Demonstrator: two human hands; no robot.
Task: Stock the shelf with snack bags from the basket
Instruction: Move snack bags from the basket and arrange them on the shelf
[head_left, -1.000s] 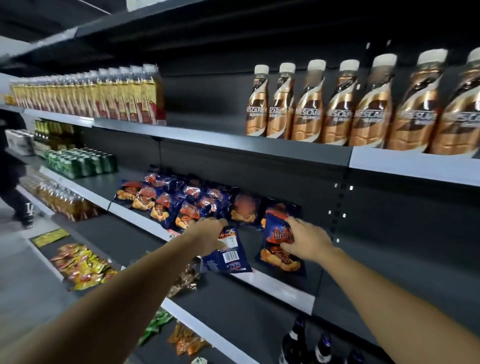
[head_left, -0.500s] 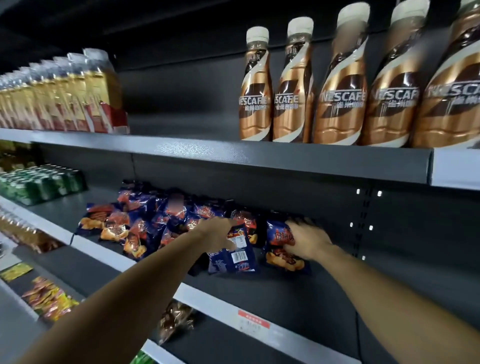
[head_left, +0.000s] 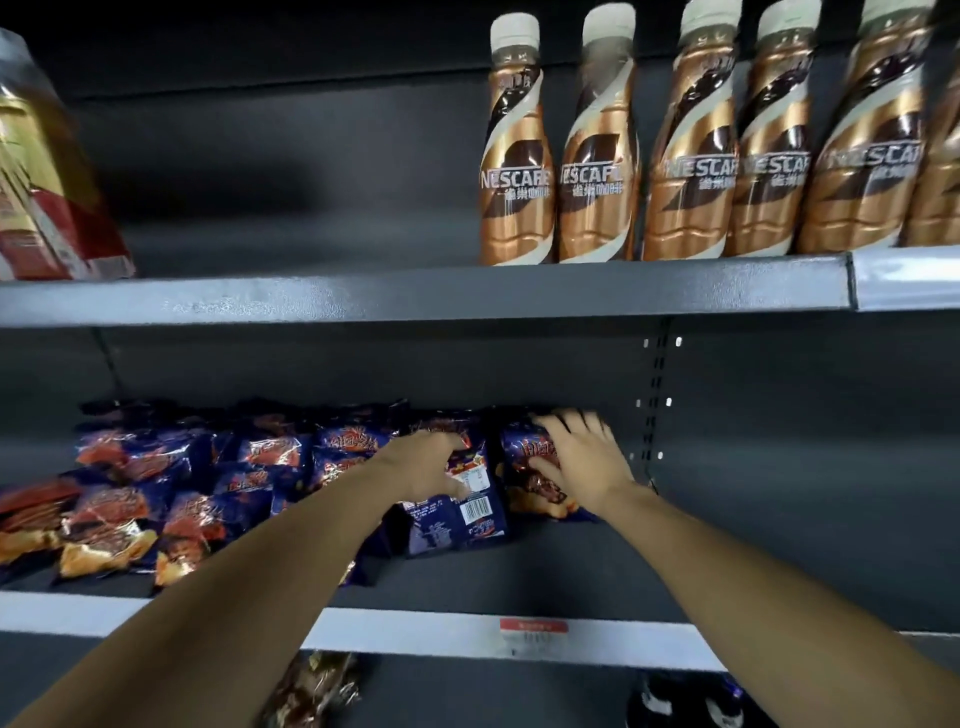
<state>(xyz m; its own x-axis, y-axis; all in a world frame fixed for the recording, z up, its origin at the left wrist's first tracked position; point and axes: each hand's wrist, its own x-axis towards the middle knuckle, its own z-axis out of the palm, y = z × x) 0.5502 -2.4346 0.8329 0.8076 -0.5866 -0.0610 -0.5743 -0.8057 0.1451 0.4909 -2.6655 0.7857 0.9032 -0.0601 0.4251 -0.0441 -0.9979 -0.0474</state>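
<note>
Dark blue snack bags (head_left: 156, 493) with orange pictures lie in a pile on the grey middle shelf (head_left: 519, 582), filling its left half. My left hand (head_left: 431, 467) grips one blue snack bag (head_left: 462, 514) turned back side out, its barcode showing, at the right end of the pile. Just to its right my right hand (head_left: 587, 457) lies with spread fingers on another blue snack bag (head_left: 540, 488), pressing it toward the back of the shelf. The basket is out of view.
Bronze Nescafe bottles (head_left: 597, 171) stand on the upper shelf, right above my hands, and a yellow drink bottle (head_left: 41, 182) at its left end. A slotted upright (head_left: 657, 395) runs behind my right hand. Below the red price tag (head_left: 532, 626) are dark bottles (head_left: 680, 701).
Both hands have pushed their bags deeper onto the shelf. My right hand's fingers have spread out over its bag. The camera has moved closer to the shelf.
</note>
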